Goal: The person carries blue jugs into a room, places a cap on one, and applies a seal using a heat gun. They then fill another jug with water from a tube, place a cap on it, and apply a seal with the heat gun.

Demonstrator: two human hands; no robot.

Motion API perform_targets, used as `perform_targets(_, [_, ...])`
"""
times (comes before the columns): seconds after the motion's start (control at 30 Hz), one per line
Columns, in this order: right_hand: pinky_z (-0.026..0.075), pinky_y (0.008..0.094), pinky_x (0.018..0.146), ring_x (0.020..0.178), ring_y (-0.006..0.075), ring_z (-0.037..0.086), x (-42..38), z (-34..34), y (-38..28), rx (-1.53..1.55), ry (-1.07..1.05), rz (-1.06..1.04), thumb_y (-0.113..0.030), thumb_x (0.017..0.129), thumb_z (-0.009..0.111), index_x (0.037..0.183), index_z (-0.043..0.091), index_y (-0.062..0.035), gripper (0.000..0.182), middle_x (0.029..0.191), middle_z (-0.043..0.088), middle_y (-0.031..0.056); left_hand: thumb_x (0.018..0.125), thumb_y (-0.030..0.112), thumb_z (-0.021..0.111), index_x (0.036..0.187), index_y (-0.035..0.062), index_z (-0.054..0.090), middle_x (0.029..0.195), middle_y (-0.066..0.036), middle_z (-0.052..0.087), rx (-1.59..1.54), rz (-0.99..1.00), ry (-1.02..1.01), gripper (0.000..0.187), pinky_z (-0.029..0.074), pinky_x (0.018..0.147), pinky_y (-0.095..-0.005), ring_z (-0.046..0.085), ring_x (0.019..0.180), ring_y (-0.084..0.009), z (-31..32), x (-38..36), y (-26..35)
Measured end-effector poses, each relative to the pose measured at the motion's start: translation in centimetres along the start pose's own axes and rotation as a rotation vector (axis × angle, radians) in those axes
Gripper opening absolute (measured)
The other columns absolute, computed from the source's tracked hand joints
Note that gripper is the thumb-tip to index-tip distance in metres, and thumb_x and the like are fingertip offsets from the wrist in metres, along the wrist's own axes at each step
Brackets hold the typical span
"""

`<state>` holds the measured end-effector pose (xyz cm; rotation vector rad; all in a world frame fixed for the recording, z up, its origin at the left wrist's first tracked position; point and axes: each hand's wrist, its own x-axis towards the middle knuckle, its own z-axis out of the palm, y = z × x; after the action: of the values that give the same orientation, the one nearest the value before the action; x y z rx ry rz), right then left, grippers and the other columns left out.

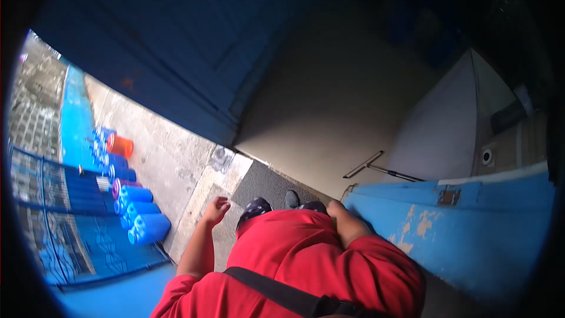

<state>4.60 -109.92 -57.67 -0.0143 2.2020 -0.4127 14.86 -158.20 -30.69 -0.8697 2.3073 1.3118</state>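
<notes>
My left hand (216, 209) hangs out to the side of my body over the pavement, its fingers loosely bent and apart with nothing in them. Beside my right hip is my right hand (335, 209), close to the dark shorts; its fingers are largely hidden. In front of it, a squeegee (388, 171) with a long dark handle lies against the foot of a pale panel (444, 118). One dark shoe (292, 198) shows below my red shirt (288, 241), on the grey doorway step (262, 181).
A blue door (170, 53) stands at the upper left of the doorway, with a dim floor (329, 94) beyond. At right is a blue wall (447, 224) with peeling paint. Blue water jugs (147, 227) and an orange bucket (120, 145) line the left, near a blue gate (44, 200).
</notes>
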Motion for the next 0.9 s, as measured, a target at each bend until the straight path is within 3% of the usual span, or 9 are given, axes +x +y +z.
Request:
perform_targets(0.2, [0.052, 0.0405, 0.086, 0.1, 0.0359, 0.066, 8.3, -23.0, -18.4, 0.506, 0.461, -0.366, -0.015, 0.088, 0.055, 0.108, 0.064, -0.0053, 0.024, 0.104, 0.068, 0.0196, 0.087, 0.023, 0.074, 0.12, 0.0009, 0.059, 0.1, -0.015, 0.07, 0.185, -0.202, -0.058, 0.043, 0.054, 0.073, -0.0338, 0.067, 0.085, -0.0187, -6.4, 12.7, -0.1])
perform_targets(0.37, [0.052, 0.0418, 0.08, 0.09, 0.0369, 0.065, 17.6, -33.8, -9.4, 0.156, 0.416, -0.214, -0.016, 0.088, 0.057, 0.101, 0.062, -0.0026, 0.019, 0.094, 0.066, 0.0199, 0.085, 0.027, 0.076, 0.112, 0.009, 0.066, 0.094, -0.011, 0.072, 0.026, -0.458, -0.46, 0.033, 0.054, 0.062, -0.0382, 0.067, 0.075, -0.0183, -12.5, 23.8, 4.6])
perform_targets(0.4, [0.053, 0.0478, 0.08, 0.092, 0.0389, 0.065, 13.8, -34.6, -8.0, 0.123, 0.614, -0.262, -0.017, 0.086, 0.06, 0.109, 0.063, -0.0049, 0.026, 0.089, 0.068, 0.0179, 0.088, 0.029, 0.073, 0.109, 0.0122, 0.066, 0.098, -0.005, 0.07, 0.153, 0.431, -0.849, 0.028, 0.05, 0.056, -0.0352, 0.066, 0.073, -0.0177, -12.9, 26.0, 7.8])
perform_targets(0.43, [0.052, 0.0479, 0.084, 0.096, 0.0366, 0.065, 24.5, -25.8, 1.0, 0.618, 0.462, 0.046, -0.018, 0.086, 0.06, 0.107, 0.067, -0.006, 0.025, 0.095, 0.069, 0.0188, 0.09, 0.031, 0.069, 0.107, 0.0131, 0.066, 0.098, -0.002, 0.069, 0.211, -0.045, -0.73, 0.025, 0.047, 0.054, -0.0323, 0.065, 0.073, -0.0171, -13.0, 27.6, 10.8])
perform_targets(0.5, [0.054, 0.0499, 0.074, 0.08, 0.0384, 0.068, 9.8, -30.6, 1.5, 0.095, 0.497, 0.28, -0.028, 0.081, 0.059, 0.097, 0.07, -0.0032, 0.032, 0.091, 0.07, 0.022, 0.088, 0.036, 0.069, 0.106, 0.0109, 0.069, 0.094, -0.006, 0.071, 0.363, -0.567, -0.699, 0.031, 0.053, 0.071, -0.043, 0.068, 0.084, -0.0237, -11.9, 34.1, 18.5])
perform_targets(0.6, [0.053, 0.0502, 0.084, 0.098, 0.036, 0.067, -2.3, -36.9, -2.1, -0.016, -0.033, 0.272, -0.019, 0.081, 0.064, 0.1, 0.075, -0.0074, 0.025, 0.104, 0.071, 0.0157, 0.081, 0.035, 0.07, 0.112, 0.0016, 0.069, 0.11, -0.021, 0.071, 0.97, 0.154, -0.532, 0.046, 0.051, 0.095, -0.0418, 0.067, 0.106, -0.0349, -10.2, 44.3, 30.3])
perform_targets(0.73, [0.058, 0.0451, 0.075, 0.081, 0.036, 0.071, -8.0, -39.2, -4.1, 0.759, 0.284, 0.653, -0.018, 0.084, 0.057, 0.107, 0.07, -0.0004, 0.032, 0.1, 0.071, 0.021, 0.085, 0.02, 0.063, 0.095, 0.0078, 0.064, 0.077, -0.008, 0.064, 0.625, 1.493, -0.366, 0.016, 0.052, 0.062, -0.036, 0.062, 0.067, -0.0218, -2.4, 59.0, 50.3])
perform_targets(0.83, [0.055, 0.0432, 0.088, 0.099, 0.0363, 0.069, -9.3, -41.0, -4.6, 0.894, 0.561, 0.659, -0.023, 0.085, 0.059, 0.111, 0.068, -0.0022, 0.034, 0.106, 0.07, 0.0212, 0.088, 0.019, 0.061, 0.094, 0.0135, 0.06, 0.076, -0.002, 0.059, 0.132, 0.223, -0.54, 0.008, 0.047, 0.053, -0.0282, 0.056, 0.063, -0.0132, 4.9, 56.8, 66.1])
perform_targets(0.9, [0.051, 0.0424, 0.096, 0.11, 0.0342, 0.065, -8.0, -43.3, -5.2, 1.068, 0.706, 0.676, -0.027, 0.086, 0.06, 0.116, 0.067, -0.0052, 0.038, 0.113, 0.069, 0.0206, 0.091, 0.018, 0.058, 0.107, 0.0126, 0.057, 0.085, -0.002, 0.061, 0.191, 0.256, -0.635, 0.017, 0.05, 0.058, -0.0328, 0.059, 0.071, -0.017, 9.1, 59.0, 72.7])
